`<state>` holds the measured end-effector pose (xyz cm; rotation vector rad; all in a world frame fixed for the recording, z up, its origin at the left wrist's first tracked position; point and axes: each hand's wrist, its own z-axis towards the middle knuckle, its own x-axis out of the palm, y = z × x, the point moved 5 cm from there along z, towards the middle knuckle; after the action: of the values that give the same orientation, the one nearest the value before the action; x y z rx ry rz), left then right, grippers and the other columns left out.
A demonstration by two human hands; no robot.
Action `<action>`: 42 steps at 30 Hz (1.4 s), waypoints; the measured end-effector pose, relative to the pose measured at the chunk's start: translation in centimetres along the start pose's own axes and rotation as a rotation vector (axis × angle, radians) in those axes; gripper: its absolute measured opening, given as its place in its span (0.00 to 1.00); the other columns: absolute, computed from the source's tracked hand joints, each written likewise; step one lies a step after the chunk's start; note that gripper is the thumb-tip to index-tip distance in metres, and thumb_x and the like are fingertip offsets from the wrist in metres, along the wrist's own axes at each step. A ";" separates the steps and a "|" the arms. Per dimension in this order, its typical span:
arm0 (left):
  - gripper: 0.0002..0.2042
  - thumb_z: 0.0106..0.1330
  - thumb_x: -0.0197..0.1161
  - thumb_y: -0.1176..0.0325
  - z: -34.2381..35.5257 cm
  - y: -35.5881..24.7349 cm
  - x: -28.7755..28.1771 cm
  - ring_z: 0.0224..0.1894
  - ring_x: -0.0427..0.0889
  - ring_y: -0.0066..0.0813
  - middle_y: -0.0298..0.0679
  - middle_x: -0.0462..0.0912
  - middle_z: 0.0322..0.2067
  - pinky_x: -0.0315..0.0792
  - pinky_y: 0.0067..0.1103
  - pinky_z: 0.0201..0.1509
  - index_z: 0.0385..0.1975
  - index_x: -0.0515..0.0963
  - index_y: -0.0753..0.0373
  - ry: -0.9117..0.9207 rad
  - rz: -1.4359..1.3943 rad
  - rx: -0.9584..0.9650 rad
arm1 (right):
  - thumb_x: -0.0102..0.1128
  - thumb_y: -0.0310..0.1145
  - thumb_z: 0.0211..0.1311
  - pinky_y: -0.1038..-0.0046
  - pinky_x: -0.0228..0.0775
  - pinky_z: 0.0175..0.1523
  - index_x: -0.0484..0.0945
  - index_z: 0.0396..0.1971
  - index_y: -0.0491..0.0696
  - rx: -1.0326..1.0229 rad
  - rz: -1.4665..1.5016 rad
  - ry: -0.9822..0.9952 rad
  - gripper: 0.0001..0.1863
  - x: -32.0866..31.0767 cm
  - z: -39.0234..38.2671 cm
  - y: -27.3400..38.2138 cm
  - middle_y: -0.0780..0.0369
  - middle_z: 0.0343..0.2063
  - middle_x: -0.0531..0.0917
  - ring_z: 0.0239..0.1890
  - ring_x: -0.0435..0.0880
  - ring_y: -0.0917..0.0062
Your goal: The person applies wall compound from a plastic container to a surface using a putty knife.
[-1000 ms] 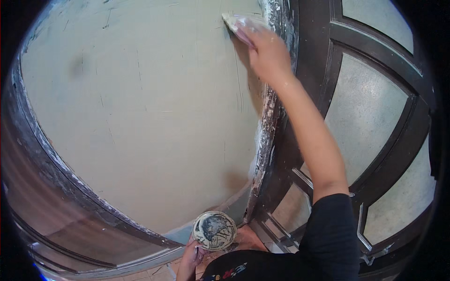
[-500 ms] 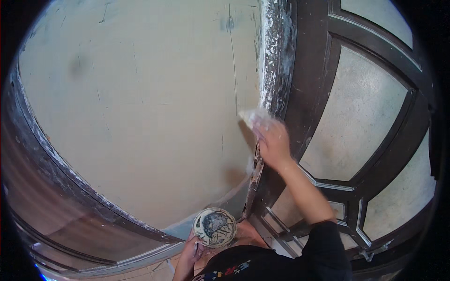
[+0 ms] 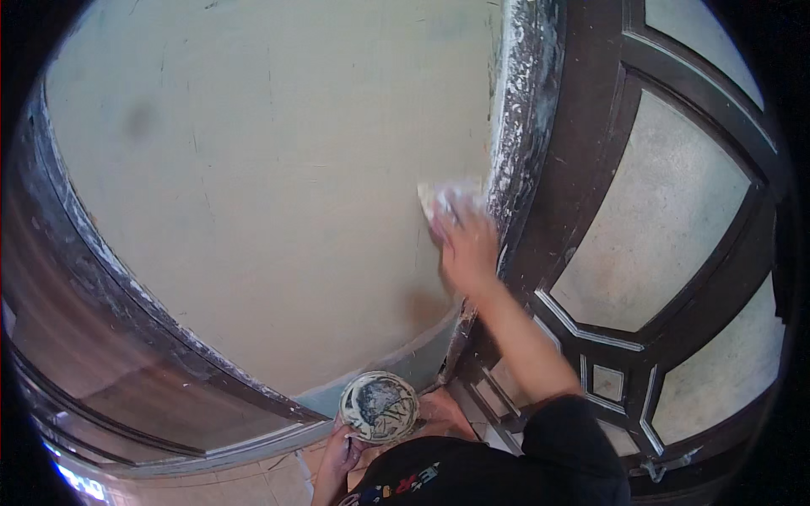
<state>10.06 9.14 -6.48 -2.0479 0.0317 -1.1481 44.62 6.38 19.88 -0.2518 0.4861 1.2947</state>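
My right hand is closed on a flat, pale putty spreader, partly blurred by motion. The spreader lies against the cream wall, close to the wall's right edge. At the bottom, my left hand grips a round tub by its near left side. Grey-white paste is smeared over the tub's inside and rim. The left fingers are partly hidden beneath the tub.
A dark frame streaked with white borders the wall on the right, beside a dark panelled door with pale panes. Another dark frame curves along the left. Floor tiles show at the bottom, and a door handle at the lower right.
My right hand has moved left from the frame edge onto the wall with the spreader. The view has shifted slightly; the left hand keeps holding the tub.
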 end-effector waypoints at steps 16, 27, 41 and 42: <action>0.32 0.56 0.50 0.79 1.7 0.0 0.5 0.42 0.84 0.42 0.46 0.76 0.50 0.84 0.36 0.37 0.66 0.57 0.57 0.073 0.077 -0.018 | 0.53 0.21 0.53 0.54 0.60 0.64 0.72 0.60 0.53 -0.102 0.064 -0.187 0.30 -7.8 7.3 -0.8 0.56 0.59 0.74 0.60 0.71 0.56; 0.27 0.60 0.48 0.76 1.0 2.0 -5.6 0.47 0.82 0.48 0.50 0.75 0.54 0.82 0.43 0.44 0.63 0.60 0.63 -0.046 0.074 0.017 | 0.54 0.25 0.56 0.50 0.59 0.63 0.75 0.56 0.54 0.003 0.254 0.427 0.25 11.4 -20.8 2.0 0.56 0.60 0.73 0.59 0.72 0.58; 0.35 0.55 0.49 0.81 0.5 1.3 -3.0 0.37 0.82 0.32 0.42 0.76 0.48 0.83 0.29 0.39 0.67 0.56 0.56 -0.139 0.081 0.010 | 0.53 0.21 0.53 0.53 0.59 0.63 0.73 0.58 0.51 0.013 0.205 -0.155 0.28 2.0 -1.0 -0.6 0.54 0.59 0.72 0.61 0.68 0.51; 0.35 0.55 0.49 0.81 0.3 1.4 -3.9 0.37 0.82 0.32 0.42 0.76 0.48 0.83 0.29 0.39 0.67 0.56 0.56 -0.143 0.086 0.012 | 0.54 0.22 0.53 0.52 0.59 0.63 0.73 0.58 0.52 0.028 0.216 -0.135 0.28 4.6 -3.6 0.0 0.53 0.59 0.71 0.61 0.67 0.51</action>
<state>8.41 9.77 -10.22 -2.0923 0.0414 -0.9454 44.75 8.77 14.57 -0.0886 0.4239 1.5037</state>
